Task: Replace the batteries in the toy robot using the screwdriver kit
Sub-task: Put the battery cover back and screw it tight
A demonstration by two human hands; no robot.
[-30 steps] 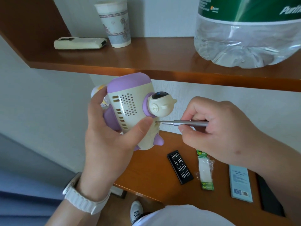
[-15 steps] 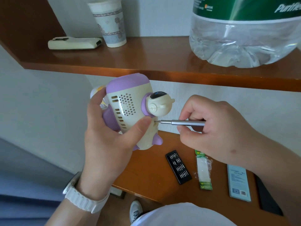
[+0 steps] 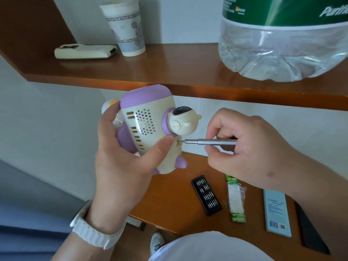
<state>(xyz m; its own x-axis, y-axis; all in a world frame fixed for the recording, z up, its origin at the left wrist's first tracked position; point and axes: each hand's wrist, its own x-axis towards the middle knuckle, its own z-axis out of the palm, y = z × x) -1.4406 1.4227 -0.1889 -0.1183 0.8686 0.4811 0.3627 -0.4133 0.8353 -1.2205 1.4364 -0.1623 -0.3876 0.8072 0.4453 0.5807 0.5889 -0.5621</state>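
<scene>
- The robot (image 3: 148,127), cream with a purple cap and feet, is held in the air at the centre of the frame, over the left end of the bench (image 3: 169,194) and just below the edge of the shelf (image 3: 169,68). It is tilted, with its vent holes toward the camera and its small round head pointing right.
- The left hand (image 3: 120,166) grips the robot from the lower left. Its fingers (image 3: 111,113) curl round the far side, and the thumb presses flat on the cream body beside the vent slots. A white watch (image 3: 94,228) sits on that wrist.
- The right hand (image 3: 250,153), at centre right, has its fingers (image 3: 218,117) curled, pinching the silver screwdriver (image 3: 211,142) against the thumb.
- The screwdriver lies nearly level. Its tip touches a small hole in the robot's body, just under the head and just beside the tip of the left thumb.
- On the bench below the right hand lies a black bit tray (image 3: 206,194) with rows of bits showing.
- Just right of it lies a green-and-white battery pack (image 3: 235,200) with a crumpled clear blister. Whether it holds batteries cannot be told.
- Further right a pale blue box (image 3: 276,211) lies flat, and a dark flat thing beside it is cut off by the frame.
- On the shelf stand a patterned cup (image 3: 126,27) at upper left and a large clear bottle (image 3: 282,44) with a green label at upper right. A cream remote (image 3: 84,51) lies just left of the cup.
- A white shoe (image 3: 156,242) shows at bottom centre, below the bench edge.
</scene>
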